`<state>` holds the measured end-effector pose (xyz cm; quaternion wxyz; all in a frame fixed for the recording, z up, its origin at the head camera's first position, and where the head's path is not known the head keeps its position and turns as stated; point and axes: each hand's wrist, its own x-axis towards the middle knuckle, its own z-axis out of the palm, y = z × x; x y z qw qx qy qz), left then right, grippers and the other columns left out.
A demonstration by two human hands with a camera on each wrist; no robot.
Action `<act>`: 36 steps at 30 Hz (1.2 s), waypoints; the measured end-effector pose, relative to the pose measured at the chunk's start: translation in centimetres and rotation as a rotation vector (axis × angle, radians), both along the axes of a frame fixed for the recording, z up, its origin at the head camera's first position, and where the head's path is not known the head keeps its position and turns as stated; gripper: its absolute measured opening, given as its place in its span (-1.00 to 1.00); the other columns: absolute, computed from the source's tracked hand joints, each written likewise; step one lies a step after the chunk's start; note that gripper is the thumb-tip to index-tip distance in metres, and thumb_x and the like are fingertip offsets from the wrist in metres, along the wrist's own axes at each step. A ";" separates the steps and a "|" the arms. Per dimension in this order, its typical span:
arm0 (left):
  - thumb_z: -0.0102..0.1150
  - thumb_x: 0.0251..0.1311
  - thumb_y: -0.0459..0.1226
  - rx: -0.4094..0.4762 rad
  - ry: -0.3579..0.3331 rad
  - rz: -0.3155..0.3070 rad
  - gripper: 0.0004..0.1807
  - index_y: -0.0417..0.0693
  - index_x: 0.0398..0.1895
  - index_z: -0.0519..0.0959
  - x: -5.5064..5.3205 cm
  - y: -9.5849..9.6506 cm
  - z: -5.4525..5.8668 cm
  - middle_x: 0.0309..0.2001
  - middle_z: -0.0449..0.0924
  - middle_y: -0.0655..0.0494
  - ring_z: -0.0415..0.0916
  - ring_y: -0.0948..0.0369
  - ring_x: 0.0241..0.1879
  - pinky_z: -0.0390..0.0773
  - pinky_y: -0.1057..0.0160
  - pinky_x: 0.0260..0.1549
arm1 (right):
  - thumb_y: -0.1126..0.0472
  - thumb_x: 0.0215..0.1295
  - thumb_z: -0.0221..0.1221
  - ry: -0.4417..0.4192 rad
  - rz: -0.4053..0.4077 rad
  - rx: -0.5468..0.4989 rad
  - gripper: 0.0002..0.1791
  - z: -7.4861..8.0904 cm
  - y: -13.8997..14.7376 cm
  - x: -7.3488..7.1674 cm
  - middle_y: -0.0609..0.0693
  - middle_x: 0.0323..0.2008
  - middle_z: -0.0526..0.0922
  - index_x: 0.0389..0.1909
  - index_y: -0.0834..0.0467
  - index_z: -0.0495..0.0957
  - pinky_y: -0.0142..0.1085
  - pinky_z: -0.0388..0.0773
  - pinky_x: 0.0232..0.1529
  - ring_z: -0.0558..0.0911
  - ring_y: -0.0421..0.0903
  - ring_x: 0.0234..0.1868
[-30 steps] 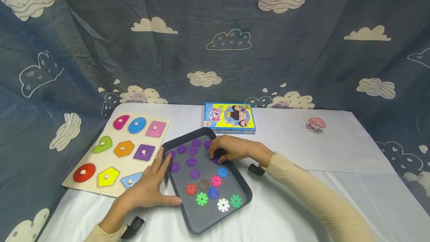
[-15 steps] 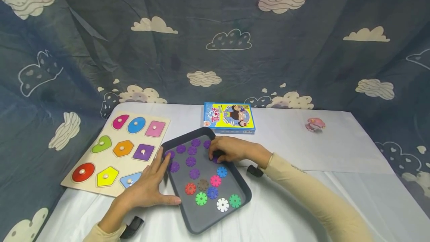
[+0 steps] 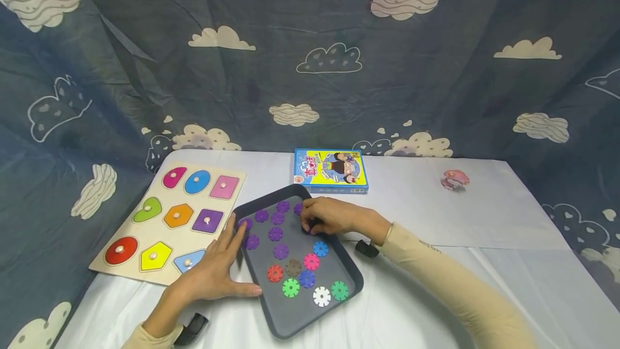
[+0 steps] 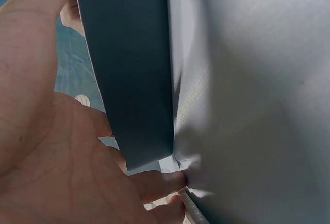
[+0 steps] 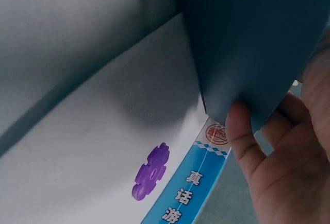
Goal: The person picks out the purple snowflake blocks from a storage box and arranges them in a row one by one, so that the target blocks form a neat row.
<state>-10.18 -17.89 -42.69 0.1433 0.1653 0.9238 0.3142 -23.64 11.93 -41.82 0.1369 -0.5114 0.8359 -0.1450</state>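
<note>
A dark grey tray (image 3: 295, 314) lies at an angle on the table, holding several notched plastic discs. Purple discs (image 3: 276, 234) fill its far part; red, brown, pink, blue, green and white discs (image 3: 322, 296) lie nearer. My left hand (image 3: 213, 276) rests along the tray's left side, fingers spread, thumb touching the rim. Over the right rim reaches my right hand (image 3: 334, 215), fingers curled down, pinching a purple disc (image 3: 310, 230) mostly hidden beneath them. In the right wrist view, another purple disc (image 5: 150, 171) lies on the white cloth outside the tray.
At the left, a wooden peg puzzle board (image 3: 167, 238) sits close to my left hand. A blue and yellow card box (image 3: 331, 171) lies behind the tray. Farther right is a small pink toy (image 3: 455, 179). A patterned curtain (image 3: 310, 90) hangs behind the white table.
The fingers and thumb of my right hand have drawn closer together over the purple disc. My left hand and the tray stay in place.
</note>
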 end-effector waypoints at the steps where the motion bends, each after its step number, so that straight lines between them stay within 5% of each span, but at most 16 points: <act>1: 0.50 -0.22 0.31 0.000 0.000 0.000 0.50 -0.18 0.62 -0.19 0.0 0.0 0.0 0.59 -0.64 -0.21 -0.44 -0.30 0.56 -0.23 -0.47 0.40 | 0.32 0.22 0.36 0.001 0.004 -0.004 -0.86 0.0 0.0 0.0 -0.14 -0.26 0.58 -0.34 0.02 0.64 -0.40 0.56 -0.03 0.57 -0.21 -0.18; 17: 0.50 -0.22 0.31 -0.009 0.004 0.000 0.50 -0.18 0.62 -0.20 0.1 0.1 0.0 0.59 -0.64 -0.21 -0.46 -0.29 0.56 -0.24 -0.46 0.40 | 0.30 0.30 0.30 -0.103 -0.047 -0.110 -0.87 0.1 0.6 -0.4 -0.14 -0.16 0.72 -0.18 0.08 0.74 -0.37 0.59 -0.01 0.63 -0.23 -0.12; 28: 0.50 -0.22 0.30 -0.003 0.009 -0.003 0.50 -0.19 0.62 -0.19 0.1 0.1 0.0 0.59 -0.65 -0.22 -0.44 -0.29 0.56 -0.24 -0.47 0.40 | 0.19 0.38 0.27 -0.178 -0.127 -0.316 -0.84 0.8 2.6 -0.5 -0.11 -0.06 0.73 -0.13 0.14 0.74 -0.24 0.63 -0.12 0.62 -0.22 -0.11; 36: 0.51 -0.22 0.30 -0.003 0.004 -0.003 0.50 -0.18 0.62 -0.20 0.1 0.1 0.1 0.59 -0.66 -0.21 -0.44 -0.30 0.56 -0.26 -0.46 0.40 | 0.30 0.38 0.23 -0.231 -0.235 -0.459 -0.84 0.2 4.8 -0.7 -0.05 -0.07 0.74 -0.10 0.16 0.73 -0.32 0.62 -0.17 0.63 -0.14 -0.12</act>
